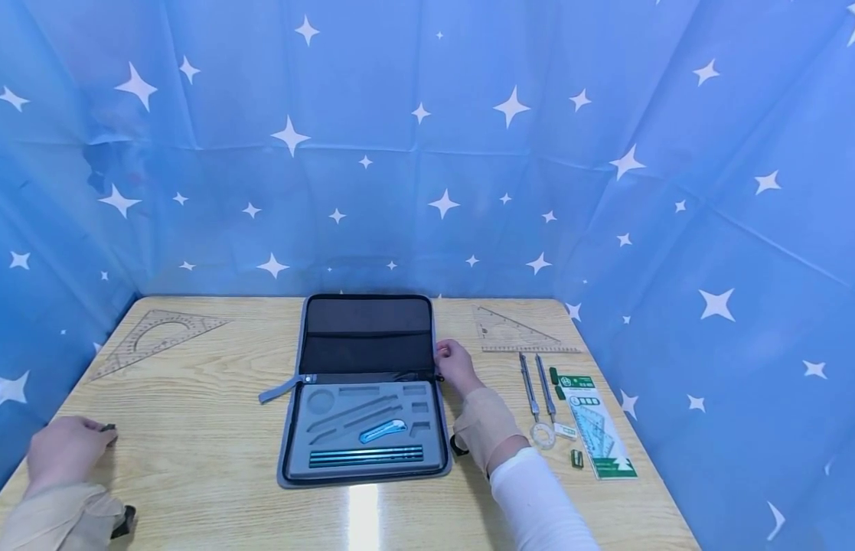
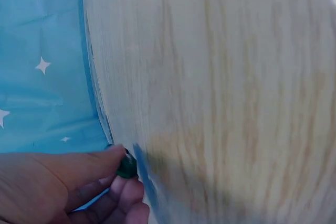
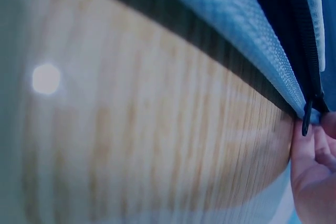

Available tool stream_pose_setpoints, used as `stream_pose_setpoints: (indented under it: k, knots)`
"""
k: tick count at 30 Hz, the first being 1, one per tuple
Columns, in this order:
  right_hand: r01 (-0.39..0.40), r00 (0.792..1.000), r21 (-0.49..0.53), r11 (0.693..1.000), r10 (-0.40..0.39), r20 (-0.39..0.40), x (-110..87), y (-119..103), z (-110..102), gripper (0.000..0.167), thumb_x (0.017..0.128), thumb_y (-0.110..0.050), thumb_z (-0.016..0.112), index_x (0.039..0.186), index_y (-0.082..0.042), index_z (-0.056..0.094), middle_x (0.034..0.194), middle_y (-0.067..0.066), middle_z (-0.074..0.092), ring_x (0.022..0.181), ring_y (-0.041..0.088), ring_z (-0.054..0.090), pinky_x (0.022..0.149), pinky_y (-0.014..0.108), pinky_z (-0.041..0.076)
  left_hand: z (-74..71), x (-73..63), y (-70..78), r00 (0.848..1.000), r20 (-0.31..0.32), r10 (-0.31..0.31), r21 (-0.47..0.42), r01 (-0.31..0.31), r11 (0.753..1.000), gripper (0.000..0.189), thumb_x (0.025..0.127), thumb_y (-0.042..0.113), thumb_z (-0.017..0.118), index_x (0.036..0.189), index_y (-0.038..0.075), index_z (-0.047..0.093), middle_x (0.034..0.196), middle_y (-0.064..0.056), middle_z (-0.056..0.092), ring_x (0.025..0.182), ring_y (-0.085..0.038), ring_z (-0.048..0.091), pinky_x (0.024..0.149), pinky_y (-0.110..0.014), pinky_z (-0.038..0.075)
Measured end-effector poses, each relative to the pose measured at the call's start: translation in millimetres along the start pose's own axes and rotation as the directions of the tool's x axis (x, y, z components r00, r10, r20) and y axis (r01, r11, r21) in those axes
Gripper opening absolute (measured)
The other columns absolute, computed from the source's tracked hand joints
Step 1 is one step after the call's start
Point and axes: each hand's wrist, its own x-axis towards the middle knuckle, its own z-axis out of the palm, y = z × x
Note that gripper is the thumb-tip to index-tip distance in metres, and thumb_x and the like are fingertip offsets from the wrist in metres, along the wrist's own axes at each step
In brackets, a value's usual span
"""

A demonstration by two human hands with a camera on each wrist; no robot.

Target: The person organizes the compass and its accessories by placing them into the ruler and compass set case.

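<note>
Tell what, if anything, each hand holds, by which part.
Left hand pinches a green thing, part unclear; right hand grips the case by its right edge.

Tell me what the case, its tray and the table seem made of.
Case: seemingly woven fabric, matte; its edge shows a weave in the right wrist view. Tray: perhaps foam, matte grey, with shaped recesses. Table: wood or wood-look laminate, glossy; grain and a bright reflection show.

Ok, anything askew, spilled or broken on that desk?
No spill or damage that I can see. Slight oddity: the protractor triangle lies slanted on the left, away from the other set square, which is over on the right near the compasses.
</note>
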Motion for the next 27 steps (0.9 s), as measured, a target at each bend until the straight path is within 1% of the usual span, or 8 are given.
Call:
stream_pose_setpoints:
  k: [6,8,11,14,19,22,25,27]
  knots:
    - [-0.018,1.0,-0.005,1.0,0.018,0.01,-1.0,-1.6,-1.2,0.018,0.091,-0.004,0.052,0.107,0.0,0.06,0.09,0.007,0.059,0.079,0.017,0.052,0.065,0.022,0.041,-5.7,0.7,16.5,0.986,-0.011,0.166,-0.123,-0.166,0.978,0.028,0.086,0.017,0.059,0.093,-0.01,0.066,0.078,-0.021,0.065,0.073,-0.036,0.058,0.061,-0.042,0.042]
    - [-0.023,1.0,-0.006,1.0,0.023,0.011,-1.0,-2.2,-1.5,0.018,0.092,-0.005,0.051,0.107,-0.001,0.06,0.092,0.008,0.059,0.079,0.017,0.052,0.065,0.023,0.041,-5.0,-1.4,27.7,0.975,-0.034,0.22,-0.157,-0.223,0.962,0.029,0.088,0.017,0.057,0.095,-0.01,0.065,0.079,-0.021,0.065,0.075,-0.036,0.058,0.061,-0.042,0.042]
    - [-0.026,1.0,-0.007,1.0,0.026,0.011,-0.7,-2.1,-1.4,0.019,0.092,-0.005,0.051,0.108,-0.001,0.06,0.094,0.01,0.059,0.079,0.018,0.052,0.064,0.023,0.041,0.2,-8.2,52.3,0.947,-0.096,0.306,-0.179,-0.319,0.931,0.028,0.087,0.015,0.058,0.096,-0.011,0.065,0.085,-0.025,0.066,0.079,-0.04,0.059,0.064,-0.045,0.045]
    - [-0.028,1.0,-0.017,0.999,0.028,0.007,-0.3,-0.7,-1.2,0.019,0.092,-0.005,0.051,0.109,-0.001,0.06,0.094,0.009,0.06,0.08,0.017,0.052,0.065,0.023,0.042,12.9,-16.6,83.5,0.91,-0.122,0.397,-0.201,-0.414,0.888,0.025,0.086,0.012,0.06,0.097,-0.01,0.065,0.09,-0.026,0.066,0.078,-0.038,0.061,0.066,-0.046,0.048]
    - [-0.045,0.999,-0.001,0.999,0.045,0.011,-0.2,0.3,-0.4,0.019,0.093,-0.005,0.053,0.11,-0.001,0.06,0.093,0.006,0.058,0.082,0.017,0.053,0.068,0.025,0.043,38.9,-33.5,142.1,0.855,-0.083,0.513,-0.211,-0.518,0.829,0.02,0.083,0.009,0.064,0.097,-0.006,0.066,0.089,-0.02,0.067,0.077,-0.029,0.062,0.068,-0.044,0.051]
    - [-0.04,0.999,0.007,0.999,0.04,0.015,-0.5,-0.6,0.3,0.019,0.093,-0.005,0.053,0.11,-0.001,0.059,0.091,0.005,0.058,0.082,0.017,0.053,0.068,0.025,0.043,51.1,-47.0,173.2,0.81,-0.096,0.578,-0.185,-0.586,0.789,0.015,0.081,0.008,0.066,0.092,-0.003,0.068,0.085,-0.014,0.067,0.075,-0.024,0.061,0.067,-0.041,0.051]
    - [-0.021,1.0,0.0,1.0,0.021,0.002,-0.8,-1.4,0.3,0.019,0.091,-0.004,0.053,0.109,0.0,0.06,0.092,0.008,0.058,0.081,0.018,0.052,0.068,0.025,0.043,59.8,-62.5,199.9,0.755,-0.119,0.645,-0.145,-0.656,0.741,0.012,0.078,0.007,0.069,0.088,0.0,0.069,0.081,-0.011,0.067,0.072,-0.021,0.061,0.064,-0.038,0.051]
    - [-0.01,1.0,-0.006,1.0,0.01,-0.006,-1.0,-1.5,0.0,0.018,0.091,-0.003,0.054,0.107,0.001,0.06,0.092,0.009,0.059,0.081,0.018,0.052,0.067,0.024,0.042,65.0,-72.8,214.4,0.728,-0.109,0.677,-0.134,-0.685,0.716,0.01,0.078,0.007,0.071,0.087,0.001,0.07,0.08,-0.009,0.066,0.071,-0.018,0.06,0.063,-0.035,0.051]
